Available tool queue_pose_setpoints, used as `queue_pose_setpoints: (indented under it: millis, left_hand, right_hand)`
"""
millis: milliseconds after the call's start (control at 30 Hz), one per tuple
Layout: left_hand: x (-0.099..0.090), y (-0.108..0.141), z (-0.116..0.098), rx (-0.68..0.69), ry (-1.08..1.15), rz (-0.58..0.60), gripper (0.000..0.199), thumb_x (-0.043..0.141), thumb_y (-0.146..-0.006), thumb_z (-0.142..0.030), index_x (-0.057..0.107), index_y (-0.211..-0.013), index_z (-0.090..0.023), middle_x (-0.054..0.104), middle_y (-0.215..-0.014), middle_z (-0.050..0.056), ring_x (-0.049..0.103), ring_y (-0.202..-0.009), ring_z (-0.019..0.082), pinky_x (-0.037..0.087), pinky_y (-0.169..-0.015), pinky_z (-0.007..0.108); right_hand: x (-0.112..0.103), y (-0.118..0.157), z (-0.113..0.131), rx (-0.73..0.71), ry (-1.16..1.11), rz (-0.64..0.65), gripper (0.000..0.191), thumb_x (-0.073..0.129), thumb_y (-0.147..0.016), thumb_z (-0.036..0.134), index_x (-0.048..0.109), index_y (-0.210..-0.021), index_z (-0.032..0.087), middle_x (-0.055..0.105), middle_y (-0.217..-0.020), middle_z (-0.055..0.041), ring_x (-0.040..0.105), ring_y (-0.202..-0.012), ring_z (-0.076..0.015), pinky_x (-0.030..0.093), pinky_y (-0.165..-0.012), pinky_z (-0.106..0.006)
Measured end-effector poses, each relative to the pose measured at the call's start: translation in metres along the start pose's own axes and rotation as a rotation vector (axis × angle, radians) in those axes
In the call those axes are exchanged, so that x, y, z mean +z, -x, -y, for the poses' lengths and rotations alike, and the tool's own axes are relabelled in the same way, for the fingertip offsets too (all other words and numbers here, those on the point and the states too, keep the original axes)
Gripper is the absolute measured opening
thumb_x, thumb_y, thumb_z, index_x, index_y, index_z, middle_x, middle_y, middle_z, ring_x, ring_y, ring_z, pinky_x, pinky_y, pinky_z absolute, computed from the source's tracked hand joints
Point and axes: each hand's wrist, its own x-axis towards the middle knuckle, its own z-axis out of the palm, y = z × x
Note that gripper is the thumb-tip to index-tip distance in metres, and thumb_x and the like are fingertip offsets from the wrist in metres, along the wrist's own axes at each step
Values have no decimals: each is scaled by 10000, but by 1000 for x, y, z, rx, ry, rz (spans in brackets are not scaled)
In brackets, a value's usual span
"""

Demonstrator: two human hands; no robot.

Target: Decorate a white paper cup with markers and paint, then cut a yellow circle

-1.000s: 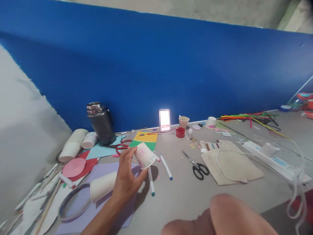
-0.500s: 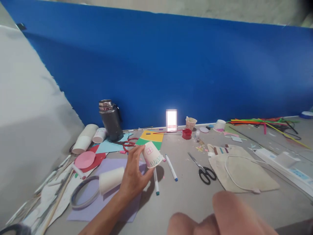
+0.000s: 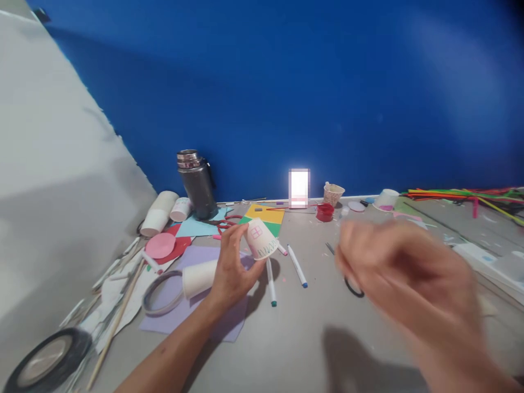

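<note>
The paper cup (image 3: 261,240) is upside down and tilted in the left hand (image 3: 237,267), pinched between the thumb at its wide rim and the fingers near its base, and it seems to be held above the table, with a shadow below it. A pink window-like square and a row of green strokes near the rim mark the wall facing up. The step in hand looks like steadying and presenting the decorated cup rather than drawing on it, since the green marker (image 3: 272,284) lies just below the grip and the blue marker (image 3: 297,267) just to its right. The right hand (image 3: 409,267) is raised well to the right of that grip, fingers curled in (motion blur smears them, so I cannot tell whether they hold anything), and it partly covers the black-handled scissors (image 3: 354,289). Any next move on the cup calls, I judge, for a light, steady pinch that spares the thin wall, with the drawn side kept free of the fingers. Left of the grip, a plain white cup (image 3: 200,279) lies on its side on the purple sheet (image 3: 229,322), beside a ring-shaped roll (image 3: 162,293); beyond the grip are the yellow and green sheet (image 3: 270,216) and the dark flask (image 3: 198,188).
</note>
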Motion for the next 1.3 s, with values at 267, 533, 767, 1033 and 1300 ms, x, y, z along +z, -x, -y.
queue_pose_setpoints:
  millis: [267, 533, 767, 1033, 1300]
  left_hand:
    - [1, 3, 1, -41, 34, 37, 704, 753, -860, -184, 419, -1478, -237, 538, -1418, 152, 527, -1348, 316, 540, -1061, 507]
    - [4, 4, 3, -75, 46, 38, 723, 758, -821, -165, 428, -1462, -224, 558, -1378, 140, 552, -1295, 305, 529, -1039, 474]
    - [5, 4, 3, -90, 83, 23, 720, 753, -819, -159, 428, -1457, -226, 551, -1381, 144, 545, -1295, 305, 523, -1051, 485]
    - [0, 6, 2, -71, 151, 117, 778, 743, -790, -168, 401, -1484, -249, 501, -1393, 152, 519, -1335, 343, 473, -1131, 577]
    - [-4, 6, -6, -75, 188, 221, 787, 733, -760, -152, 429, -1478, -264, 513, -1348, 135, 491, -1324, 350, 474, -1128, 578]
  right_hand:
    - [2, -31, -127, -473, 1154, 593, 315, 640, -870, 4, 725, -1108, 193, 768, -1071, -124, 672, -881, -240, 407, -592, -297]
    - [8, -3, -166, -786, 1168, 716, 266, 568, -949, 53, 732, -1141, 137, 736, -1301, -188, 657, -922, -245, 467, -647, -346]
    - [-2, -24, -165, -953, 1074, 718, 183, 536, -997, 84, 701, -971, 157, 764, -1090, -142, 631, -822, -215, 427, -630, -334]
    - [-11, -30, -117, -629, 719, 82, 79, 601, -979, 138, 631, -989, 211, 679, -825, -54, 637, -753, -206, 502, -687, -337]
    - [0, -6, -120, 5, 115, -51, 198, 648, -1022, 395, 759, -995, 234, 719, -726, -27, 675, -604, -169, 552, -532, -273]
